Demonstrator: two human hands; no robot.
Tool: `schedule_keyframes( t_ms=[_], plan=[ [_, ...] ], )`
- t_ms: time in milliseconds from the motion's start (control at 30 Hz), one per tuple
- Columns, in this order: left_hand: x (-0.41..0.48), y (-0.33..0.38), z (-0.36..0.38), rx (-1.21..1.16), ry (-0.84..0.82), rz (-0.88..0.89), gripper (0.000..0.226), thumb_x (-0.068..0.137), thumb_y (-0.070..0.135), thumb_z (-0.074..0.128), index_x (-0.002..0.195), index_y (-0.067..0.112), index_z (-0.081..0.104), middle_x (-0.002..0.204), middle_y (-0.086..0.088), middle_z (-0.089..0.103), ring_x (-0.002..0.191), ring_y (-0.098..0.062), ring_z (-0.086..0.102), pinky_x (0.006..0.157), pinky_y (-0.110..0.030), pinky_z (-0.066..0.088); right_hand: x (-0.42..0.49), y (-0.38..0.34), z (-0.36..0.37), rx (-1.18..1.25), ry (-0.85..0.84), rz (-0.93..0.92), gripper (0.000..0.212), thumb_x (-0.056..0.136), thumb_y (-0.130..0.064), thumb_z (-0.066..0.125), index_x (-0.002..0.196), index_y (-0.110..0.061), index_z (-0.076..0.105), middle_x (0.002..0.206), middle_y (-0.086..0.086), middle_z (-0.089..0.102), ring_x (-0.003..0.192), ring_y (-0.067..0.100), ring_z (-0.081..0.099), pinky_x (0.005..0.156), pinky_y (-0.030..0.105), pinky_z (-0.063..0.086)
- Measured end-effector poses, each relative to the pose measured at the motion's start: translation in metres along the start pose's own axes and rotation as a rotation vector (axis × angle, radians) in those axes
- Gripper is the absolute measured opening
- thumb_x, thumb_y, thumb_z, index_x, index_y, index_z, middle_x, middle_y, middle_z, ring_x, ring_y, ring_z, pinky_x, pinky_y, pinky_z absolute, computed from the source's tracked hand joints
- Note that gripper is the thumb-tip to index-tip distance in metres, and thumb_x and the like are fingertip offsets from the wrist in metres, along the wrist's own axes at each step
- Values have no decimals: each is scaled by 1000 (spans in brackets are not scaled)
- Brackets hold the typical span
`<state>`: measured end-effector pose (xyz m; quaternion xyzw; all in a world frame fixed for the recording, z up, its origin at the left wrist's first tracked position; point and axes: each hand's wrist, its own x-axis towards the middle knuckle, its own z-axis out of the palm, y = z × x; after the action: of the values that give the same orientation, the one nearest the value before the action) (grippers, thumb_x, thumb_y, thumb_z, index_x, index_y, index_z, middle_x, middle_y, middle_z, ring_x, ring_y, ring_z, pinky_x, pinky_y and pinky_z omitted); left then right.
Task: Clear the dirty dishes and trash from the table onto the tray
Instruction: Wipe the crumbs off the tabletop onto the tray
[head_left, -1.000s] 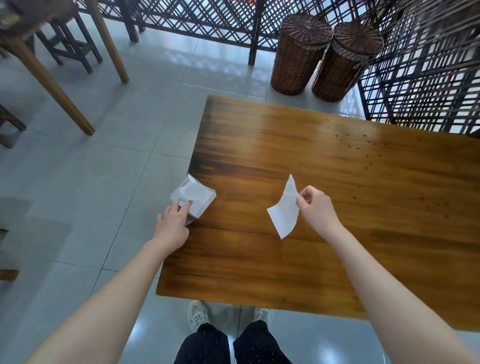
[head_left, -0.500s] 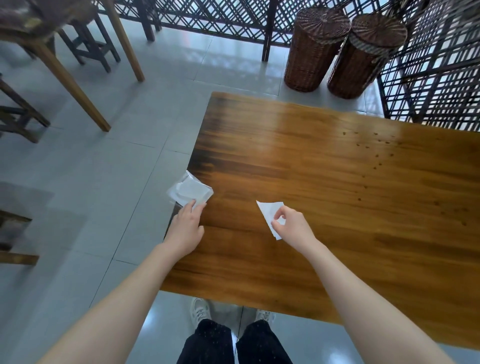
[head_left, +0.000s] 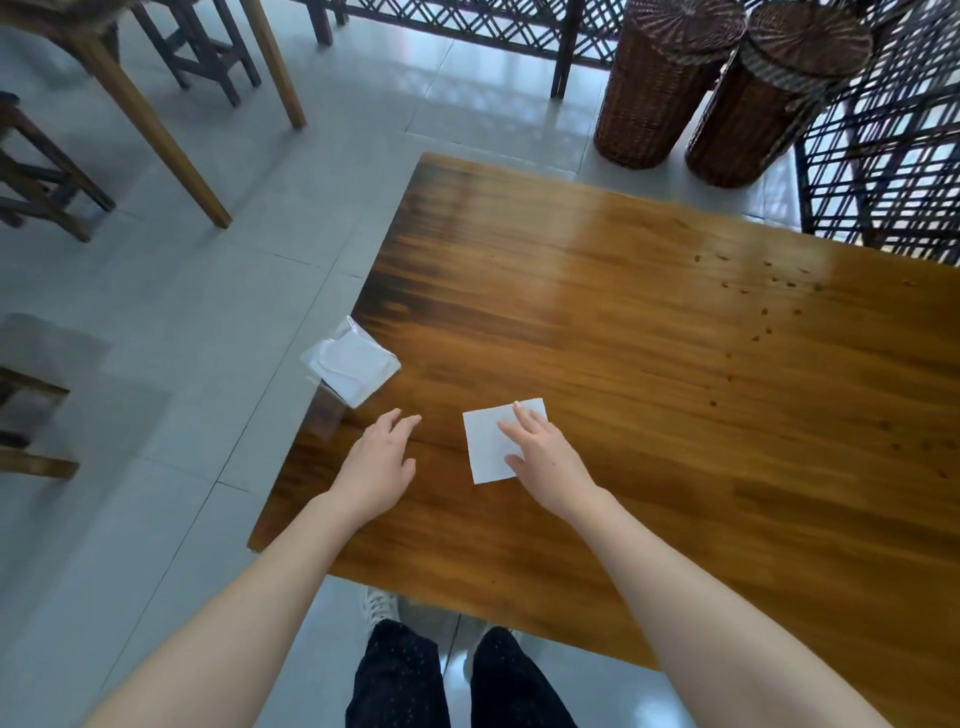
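A white paper tissue (head_left: 485, 448) lies flat on the wooden table (head_left: 649, 364) near its left end. My right hand (head_left: 540, 454) rests on the tissue with straight fingers pressing it down. My left hand (head_left: 376, 467) hovers over the table just left of the tissue, fingers relaxed, holding nothing. A clear plastic tissue pack (head_left: 350, 364) sits on the table's left edge, partly overhanging the floor, a little beyond my left hand. No tray or dishes are in view.
Small dark crumbs (head_left: 753, 332) dot the table's right part. Two wicker baskets (head_left: 727, 88) stand on the floor behind the table beside a black lattice screen (head_left: 883, 156). Wooden stools and table legs (head_left: 156, 104) stand on the grey tiles at left.
My right hand brought the tissue down from the air and laid it flat on the table. My left hand let go of the tissue pack and drew back toward me.
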<state>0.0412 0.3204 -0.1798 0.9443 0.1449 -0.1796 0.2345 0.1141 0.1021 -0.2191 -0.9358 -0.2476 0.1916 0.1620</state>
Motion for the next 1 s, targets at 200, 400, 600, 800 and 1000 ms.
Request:
schedule_keyframes(
  t_ms=[200, 400, 600, 800, 1000],
  plan=[
    [-3, 10, 8, -30, 15, -65, 58, 96, 23, 54, 149, 26, 30, 157, -2, 22, 142, -24, 28, 112, -38, 32, 8, 6, 9, -1, -52, -43, 47, 97, -22, 54, 142, -18, 41, 158, 12, 17, 145, 31, 16, 116, 40, 21],
    [-2, 17, 2, -60, 14, -74, 57, 97, 23, 53, 149, 25, 30, 158, -2, 21, 143, -24, 27, 114, -38, 30, 8, 10, 7, 139, -12, 36, 28, 98, -7, 47, 126, -10, 52, 157, 13, 23, 146, 26, 18, 105, 33, 38],
    [22, 22, -4, -62, -4, -46, 56, 98, 24, 52, 149, 25, 30, 158, -2, 21, 144, -22, 25, 114, -38, 29, 20, 10, -6, 179, -19, 75, 40, 100, -20, 43, 136, -2, 49, 152, 11, 32, 139, 27, 28, 112, 33, 24],
    [52, 21, -10, -66, -37, 8, 56, 98, 26, 52, 149, 27, 30, 158, -1, 21, 143, -22, 26, 113, -37, 28, 34, 5, -4, 136, 68, 100, 46, 91, 0, 59, 135, -9, 51, 149, 5, 41, 128, 21, 50, 105, 23, 39],
    [79, 14, -17, -41, -77, 40, 55, 98, 26, 51, 149, 26, 30, 158, -1, 21, 145, -22, 23, 115, -37, 25, 61, -5, -4, -12, 55, 47, 59, 87, 0, 64, 141, -13, 45, 149, 2, 41, 129, 19, 49, 103, 26, 41]
  ],
)
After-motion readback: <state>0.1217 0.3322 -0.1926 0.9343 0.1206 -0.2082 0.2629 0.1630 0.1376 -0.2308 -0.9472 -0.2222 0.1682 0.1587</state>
